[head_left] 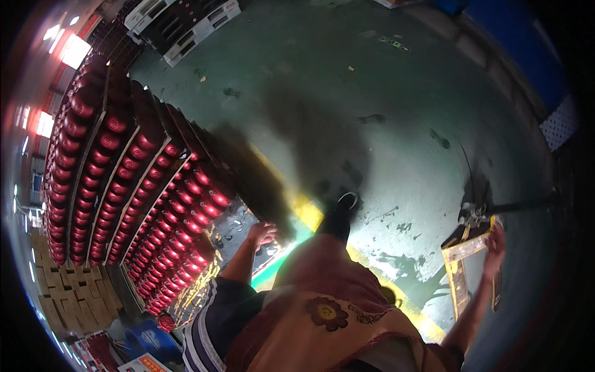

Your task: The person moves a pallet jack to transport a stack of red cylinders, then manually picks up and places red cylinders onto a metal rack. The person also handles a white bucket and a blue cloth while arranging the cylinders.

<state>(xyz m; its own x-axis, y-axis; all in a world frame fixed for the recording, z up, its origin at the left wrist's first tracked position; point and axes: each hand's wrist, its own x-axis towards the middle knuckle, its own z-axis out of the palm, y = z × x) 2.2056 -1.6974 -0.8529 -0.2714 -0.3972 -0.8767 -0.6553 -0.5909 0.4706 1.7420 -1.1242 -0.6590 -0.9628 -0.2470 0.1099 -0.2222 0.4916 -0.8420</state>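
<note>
At the right, my right hand [494,248] is closed around the upper edge of a worn, yellow-painted frame [458,271] with straight legs, standing tilted on the floor. My left hand [261,234] hangs in front of my body with its fingers loosely apart and nothing visible in them. Close to that hand rises a tall stack of shiny dark red, rounded containers [180,229], set in tiers with thin sheets between them. Which kind of container these are, I cannot tell.
A green floor [310,80] with a yellow line [305,211] runs ahead. Pallets [186,28] stand far left, brown cartons [77,285] and a blue drum [150,340] lower left. Beside the yellow frame is a dark upright post base [474,214]. A blue panel [514,43] edges the far right.
</note>
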